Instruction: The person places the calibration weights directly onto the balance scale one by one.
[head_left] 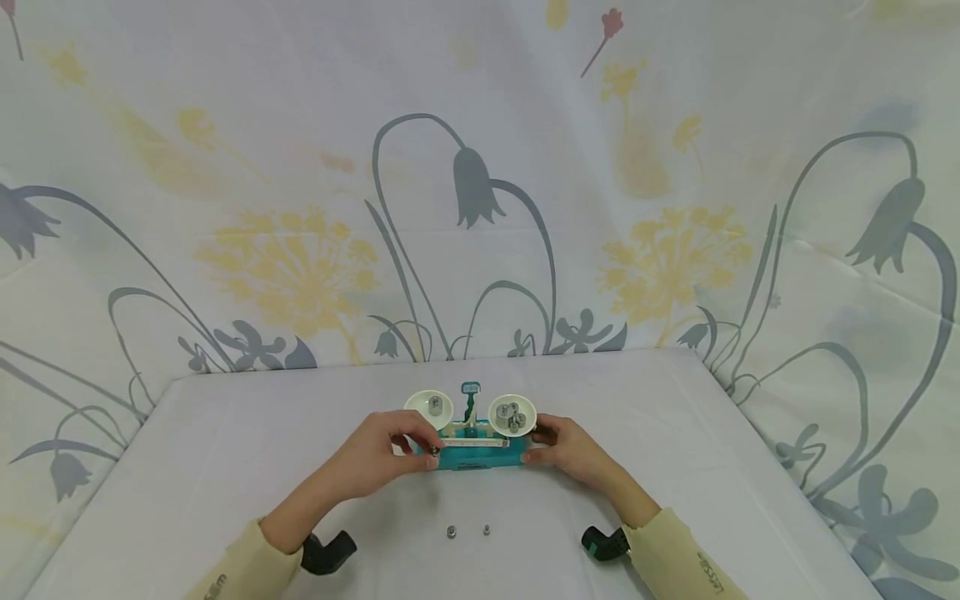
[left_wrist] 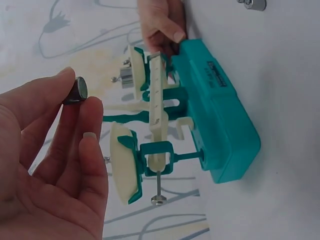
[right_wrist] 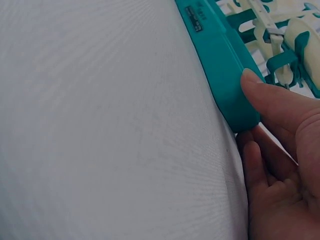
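A teal balance scale with two cream pans stands on the white table. My left hand pinches a small metal weight between thumb and fingertip, in front of the scale's left side and below the left pan. One weight sits in that pan. Several weights are grouped in the right pan. At the scale's right end, my right hand grips the base, its thumb on the front and other fingers behind the end.
Two loose metal weights, a larger one and a smaller one, stand on the table in front of the scale. Black devices sit at both cuffs. A flower-patterned cloth hangs behind the table.
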